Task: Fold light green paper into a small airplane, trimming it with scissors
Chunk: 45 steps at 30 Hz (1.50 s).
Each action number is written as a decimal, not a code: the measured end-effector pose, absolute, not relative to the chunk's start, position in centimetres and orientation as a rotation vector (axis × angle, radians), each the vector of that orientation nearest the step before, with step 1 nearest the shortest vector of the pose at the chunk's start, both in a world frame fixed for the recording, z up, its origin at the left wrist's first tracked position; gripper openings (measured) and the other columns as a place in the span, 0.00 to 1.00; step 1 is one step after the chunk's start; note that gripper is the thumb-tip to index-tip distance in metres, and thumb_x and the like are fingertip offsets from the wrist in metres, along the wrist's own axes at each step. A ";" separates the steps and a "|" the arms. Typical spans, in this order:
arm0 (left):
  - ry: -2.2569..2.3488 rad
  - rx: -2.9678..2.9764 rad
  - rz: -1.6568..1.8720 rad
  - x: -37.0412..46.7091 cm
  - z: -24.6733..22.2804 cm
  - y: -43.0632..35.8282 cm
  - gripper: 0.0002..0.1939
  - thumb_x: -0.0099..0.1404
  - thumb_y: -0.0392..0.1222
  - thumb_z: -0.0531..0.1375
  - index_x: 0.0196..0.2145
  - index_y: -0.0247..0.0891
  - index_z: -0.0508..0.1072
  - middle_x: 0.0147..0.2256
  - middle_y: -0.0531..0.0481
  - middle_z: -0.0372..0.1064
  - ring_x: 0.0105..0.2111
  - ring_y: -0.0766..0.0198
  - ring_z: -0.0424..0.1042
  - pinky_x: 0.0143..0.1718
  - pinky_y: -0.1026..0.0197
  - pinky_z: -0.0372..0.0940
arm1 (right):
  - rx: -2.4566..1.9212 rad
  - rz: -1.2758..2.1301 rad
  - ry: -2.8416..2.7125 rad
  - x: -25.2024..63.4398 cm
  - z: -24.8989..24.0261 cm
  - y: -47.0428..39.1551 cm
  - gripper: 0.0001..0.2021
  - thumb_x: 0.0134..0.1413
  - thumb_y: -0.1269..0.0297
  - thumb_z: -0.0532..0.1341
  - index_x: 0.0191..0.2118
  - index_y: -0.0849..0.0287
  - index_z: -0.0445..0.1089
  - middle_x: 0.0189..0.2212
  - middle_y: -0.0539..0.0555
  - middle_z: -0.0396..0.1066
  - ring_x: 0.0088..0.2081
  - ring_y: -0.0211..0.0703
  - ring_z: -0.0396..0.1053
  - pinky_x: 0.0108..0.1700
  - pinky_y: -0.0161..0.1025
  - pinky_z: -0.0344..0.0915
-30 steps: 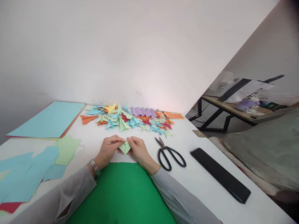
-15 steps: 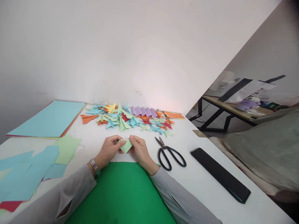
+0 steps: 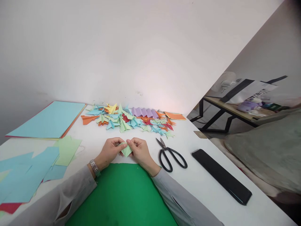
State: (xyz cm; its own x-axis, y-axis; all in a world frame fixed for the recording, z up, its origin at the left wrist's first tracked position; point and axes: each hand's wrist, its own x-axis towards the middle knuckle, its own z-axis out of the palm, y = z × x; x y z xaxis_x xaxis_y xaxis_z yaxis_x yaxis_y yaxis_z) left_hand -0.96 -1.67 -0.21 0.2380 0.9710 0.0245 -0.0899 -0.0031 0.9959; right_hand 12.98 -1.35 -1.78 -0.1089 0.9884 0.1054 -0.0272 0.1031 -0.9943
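A small folded piece of light green paper is pinched between both hands, its pointed end towards me. My left hand, with a metal watch at the wrist, grips its left side, thumb on top. My right hand presses its thumb on the paper's upper right part; the fingers behind are partly hidden. Just beyond the hands lies a pile of folded paper shapes in several colours, some like paper planes. Black-handled scissors lie to the right of my right hand, blades parted.
A green sheet covers the near table edge. Large coloured sheets are stacked at the back left, with loose blue and green pieces nearer. A long black object lies on the right. A wall rises behind the table.
My right thumb has moved left and slightly down across the paper, covering more of its upper edge. The left hand has barely moved, still gripping the paper.
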 end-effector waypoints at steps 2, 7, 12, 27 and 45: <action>0.937 1.219 1.079 -1.0 -0.3 -1.7 0.10 0.50 0.44 0.65 0.23 0.33 0.71 0.18 0.53 0.68 0.19 0.69 0.66 0.21 0.66 0.62 | -1.065 1.184 -1.349 12.9 -1.6 -1.5 0.20 0.44 0.46 0.61 0.18 0.59 0.62 0.10 0.46 0.62 0.12 0.34 0.59 0.14 0.31 0.52; 0.897 1.149 1.087 -1.1 -0.4 -1.7 0.13 0.53 0.46 0.63 0.21 0.33 0.70 0.18 0.54 0.66 0.19 0.69 0.65 0.21 0.66 0.62 | -1.046 1.068 -1.414 12.8 -1.2 -2.0 0.19 0.48 0.49 0.59 0.20 0.59 0.63 0.11 0.46 0.62 0.15 0.34 0.60 0.17 0.32 0.54; 1.011 1.225 1.113 -0.9 -0.2 -1.7 0.14 0.53 0.47 0.62 0.21 0.33 0.69 0.16 0.54 0.65 0.17 0.70 0.64 0.20 0.66 0.60 | -1.036 1.074 -1.445 12.9 -1.3 -2.0 0.19 0.51 0.49 0.57 0.20 0.59 0.61 0.12 0.46 0.59 0.16 0.33 0.58 0.19 0.32 0.53; 1.002 1.234 1.102 -0.9 -0.4 -1.6 0.14 0.54 0.48 0.61 0.20 0.35 0.67 0.16 0.55 0.64 0.16 0.70 0.63 0.19 0.66 0.60 | -0.935 1.359 -1.342 12.8 -1.6 -1.6 0.19 0.47 0.47 0.61 0.22 0.60 0.63 0.12 0.45 0.62 0.14 0.32 0.57 0.18 0.32 0.51; 0.968 1.279 1.011 -0.9 0.2 -1.9 0.18 0.50 0.52 0.64 0.20 0.34 0.67 0.16 0.55 0.63 0.16 0.71 0.62 0.20 0.66 0.59 | -0.885 1.459 -1.297 13.1 -1.7 -1.3 0.21 0.43 0.48 0.64 0.16 0.59 0.60 0.12 0.44 0.59 0.16 0.31 0.53 0.19 0.32 0.48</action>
